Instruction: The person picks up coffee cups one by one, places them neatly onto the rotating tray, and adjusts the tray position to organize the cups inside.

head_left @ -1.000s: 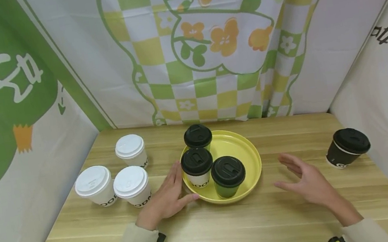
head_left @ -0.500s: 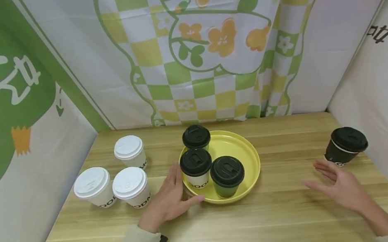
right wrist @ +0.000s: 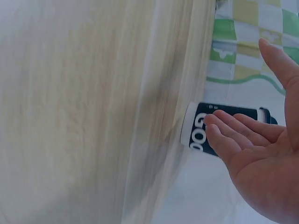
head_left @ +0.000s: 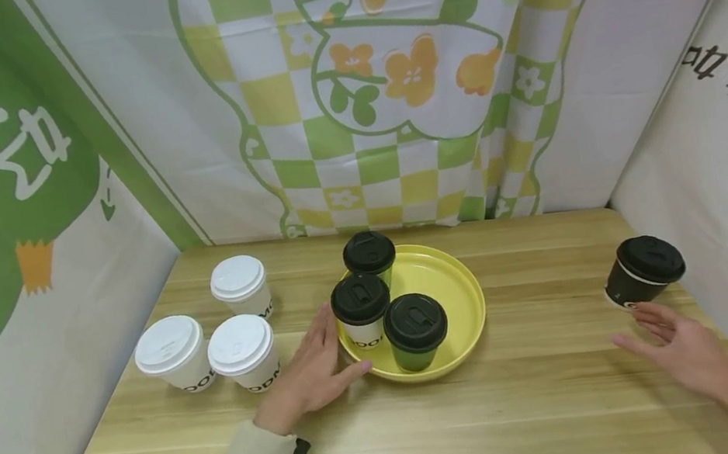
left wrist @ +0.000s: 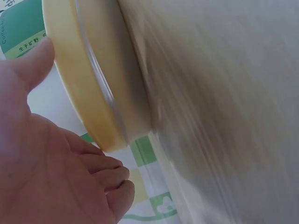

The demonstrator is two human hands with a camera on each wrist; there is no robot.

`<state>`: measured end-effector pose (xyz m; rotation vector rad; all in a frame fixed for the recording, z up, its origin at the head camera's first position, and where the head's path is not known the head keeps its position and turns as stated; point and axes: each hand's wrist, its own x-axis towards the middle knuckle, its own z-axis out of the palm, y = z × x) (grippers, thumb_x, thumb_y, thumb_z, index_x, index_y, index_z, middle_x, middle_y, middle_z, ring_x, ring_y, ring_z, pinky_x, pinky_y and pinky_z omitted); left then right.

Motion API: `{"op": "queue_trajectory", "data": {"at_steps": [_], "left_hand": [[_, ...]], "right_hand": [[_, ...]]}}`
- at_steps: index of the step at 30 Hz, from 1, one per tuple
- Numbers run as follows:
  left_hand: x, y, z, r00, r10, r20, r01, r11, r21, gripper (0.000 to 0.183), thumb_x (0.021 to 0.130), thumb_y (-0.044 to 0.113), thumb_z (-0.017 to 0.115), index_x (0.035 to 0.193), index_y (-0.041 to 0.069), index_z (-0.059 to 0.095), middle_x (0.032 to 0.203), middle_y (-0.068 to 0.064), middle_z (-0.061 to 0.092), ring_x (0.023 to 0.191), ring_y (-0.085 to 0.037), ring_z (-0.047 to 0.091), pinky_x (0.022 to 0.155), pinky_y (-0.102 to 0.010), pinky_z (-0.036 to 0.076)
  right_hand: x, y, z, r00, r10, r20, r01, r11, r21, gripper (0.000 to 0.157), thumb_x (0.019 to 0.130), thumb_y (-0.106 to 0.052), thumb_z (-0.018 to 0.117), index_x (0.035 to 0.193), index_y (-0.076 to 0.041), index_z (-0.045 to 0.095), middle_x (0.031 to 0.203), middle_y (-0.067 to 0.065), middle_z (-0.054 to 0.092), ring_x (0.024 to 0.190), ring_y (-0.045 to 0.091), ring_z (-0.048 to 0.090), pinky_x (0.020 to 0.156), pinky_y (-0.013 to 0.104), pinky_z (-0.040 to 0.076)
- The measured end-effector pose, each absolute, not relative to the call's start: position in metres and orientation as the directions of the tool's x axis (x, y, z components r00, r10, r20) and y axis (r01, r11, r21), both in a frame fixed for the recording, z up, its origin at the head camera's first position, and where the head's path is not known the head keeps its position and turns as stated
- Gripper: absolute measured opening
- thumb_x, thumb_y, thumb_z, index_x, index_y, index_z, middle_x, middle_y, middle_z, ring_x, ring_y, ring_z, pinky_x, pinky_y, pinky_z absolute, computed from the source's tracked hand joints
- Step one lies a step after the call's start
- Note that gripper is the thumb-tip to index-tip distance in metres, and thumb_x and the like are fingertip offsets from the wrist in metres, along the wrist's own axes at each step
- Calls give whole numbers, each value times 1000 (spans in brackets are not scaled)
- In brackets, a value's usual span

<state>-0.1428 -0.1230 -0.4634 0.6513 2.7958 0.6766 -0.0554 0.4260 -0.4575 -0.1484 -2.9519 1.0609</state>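
A yellow round tray [head_left: 454, 300] with a raised rim holds three paper cups with black lids: a green-bodied cup [head_left: 416, 352] in front, a white-bodied cup [head_left: 364, 334] at left and another black-lidded cup [head_left: 369, 253] behind. My left hand [head_left: 311, 368] rests along the tray's left rim, thumb and fingers spread; the left wrist view shows the tray's side [left wrist: 79, 79] right at the thumb. Over on the right stands a black cup [head_left: 641, 273] with a black lid. My right hand [head_left: 686, 351] is just in front of it, fingers extended, holding nothing.
Three white-lidded cups stand together at the left: one at the back [head_left: 241, 286], one at far left [head_left: 174, 353], one nearer [head_left: 244, 352]. A printed cloth [head_left: 397, 167] hangs behind the wooden table [head_left: 465, 431], with cloth walls on both sides.
My right hand has moved right, from beside the tray to the front of the black cup. The left hand stays at the tray's rim; the cups on the tray shift slightly left in view.
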Motion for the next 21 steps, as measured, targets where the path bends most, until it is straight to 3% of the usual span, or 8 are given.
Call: {"op": "queue_trajectory", "data": {"at_steps": [5,10,14,17,21], "left_hand": [[-143,-129,-460,-893,444,-76,359,804,474,98,109,51,53,166,-7,-2,175,-29,-3,165,-43,5,134,-56,17],[-142,-134,-458,-897,436,-72,354,806,475,100,107,53,54,167,-6,-1,175,-29,-1,165,-44,6,133,-58,18],[-142,-134,-459,-892,447,-67,367,802,471,106,105,59,56,167,-6,-1,175,-29,-2,165,-44,5,134,-57,18],[-142,-133,-461,-887,457,-65,377,800,467,109,104,61,56,167,-6,-1,176,-29,-2,165,-43,4,134,-56,18],[-142,-133,-461,-884,465,-59,384,791,477,109,103,60,58,166,-7,1,176,-29,-1,165,-43,4,134,-56,18]], "right_hand": [[-57,440,-456,-993,108,-44,113,799,-591,84,100,-44,73,150,16,43,146,43,51,132,60,54,74,-1,44],[-61,454,-454,-989,147,-19,135,842,-523,87,99,-48,71,148,18,43,142,44,54,125,59,61,69,8,46],[-67,463,-449,-985,165,-46,165,849,-501,97,102,-52,64,152,24,30,144,46,49,128,62,56,88,40,59],[-75,467,-446,-980,175,-92,197,835,-514,104,103,-56,60,155,25,19,148,50,40,133,67,48,99,72,48],[-83,467,-447,-973,213,-86,225,809,-543,105,101,-58,62,158,19,20,150,52,35,134,70,42,102,80,40]]}}
